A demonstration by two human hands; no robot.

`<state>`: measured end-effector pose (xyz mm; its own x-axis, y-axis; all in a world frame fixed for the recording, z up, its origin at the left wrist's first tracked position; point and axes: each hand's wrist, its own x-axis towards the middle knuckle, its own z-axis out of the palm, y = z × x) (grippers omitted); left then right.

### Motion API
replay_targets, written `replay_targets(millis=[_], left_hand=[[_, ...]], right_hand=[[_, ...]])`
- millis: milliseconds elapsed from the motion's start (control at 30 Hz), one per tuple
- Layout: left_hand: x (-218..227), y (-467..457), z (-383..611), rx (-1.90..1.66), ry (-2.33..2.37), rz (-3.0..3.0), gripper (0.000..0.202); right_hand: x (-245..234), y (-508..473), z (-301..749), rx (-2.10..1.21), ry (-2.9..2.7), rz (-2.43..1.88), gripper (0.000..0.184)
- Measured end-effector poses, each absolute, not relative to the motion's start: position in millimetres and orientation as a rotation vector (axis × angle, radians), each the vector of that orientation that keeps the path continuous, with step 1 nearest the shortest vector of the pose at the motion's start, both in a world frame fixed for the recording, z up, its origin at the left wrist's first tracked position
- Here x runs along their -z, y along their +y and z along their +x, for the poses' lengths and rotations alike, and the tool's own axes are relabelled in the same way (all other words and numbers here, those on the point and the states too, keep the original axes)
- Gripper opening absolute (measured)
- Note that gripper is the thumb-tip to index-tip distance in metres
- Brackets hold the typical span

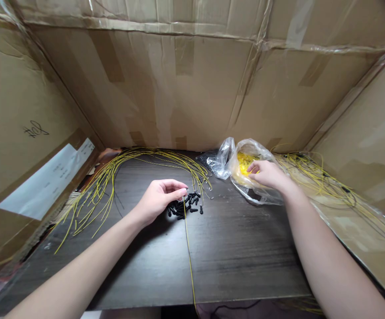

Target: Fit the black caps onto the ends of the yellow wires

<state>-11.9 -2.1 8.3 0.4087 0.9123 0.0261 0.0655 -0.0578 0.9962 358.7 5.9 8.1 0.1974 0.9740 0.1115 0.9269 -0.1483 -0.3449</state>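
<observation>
A person works with 2 bare hands at a dark bench (245,252) walled in by cardboard (146,93). The left hand (159,199), thumb and index finger pressed together, pinches the end of a yellow wire (188,252) above a small heap of black parts (192,210); the wire drops from the fingertips and crosses the bench to its near edge, hanging over it. The right hand (268,174) reaches into the mouth of an open clear bag (268,197), its fingers bent and close together against the yellow pieces (244,160) inside; whether it grips any of them, one cannot tell. A crumpled bag (224,161) with dark contents lies just beside the first, to its left. A bundle (126,157) of yellow wires arcs from the bench's left side along the back, the ends at its right lying near the black parts, some with silver tips. To the right of the bench, a tangle (325,181) of more yellow wires, dark bits among it, rests on cardboard. On the left wall are a white sheet (46,181), its print too small to read, and a black scrawl (35,129) above it.
</observation>
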Motion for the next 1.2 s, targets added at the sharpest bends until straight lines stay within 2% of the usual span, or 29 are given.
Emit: replay_targets(millis=[467, 567, 700, 800, 933, 1200], left_hand=[[-8.0, -1.4, -13.3, -0.881, 0.913, 1.470, 0.025], [-8.2, -1.3, -12.6, -0.892, 0.915, 1.465, 0.025], [-9.7, -2.4, -11.5, -0.936, 0.937, 1.441, 0.034], [-11.8, -4.8, -10.7, -0.984, 0.952, 1.452, 0.034], [-14.4, -8.5, -9.1, -1.028, 0.955, 1.502, 0.027], [-16.2, -11.9, -7.9, -1.079, 0.949, 1.609, 0.027]], right_hand=[[-8.0, 8.5, 357.5, -0.072, -1.588, -1.961, 0.021], [-16.6, 5.1, 342.4, -0.200, -1.515, -1.711, 0.024], [-25.6, -6.8, 291.5, -0.640, -1.428, -1.278, 0.033], [-22.8, -19.0, 243.5, -0.870, -1.417, -1.069, 0.030], [-12.7, -33.3, 202.9, -0.934, -1.479, -1.028, 0.024], [-2.9, -46.9, 187.4, -0.779, -1.583, -1.050, 0.017]])
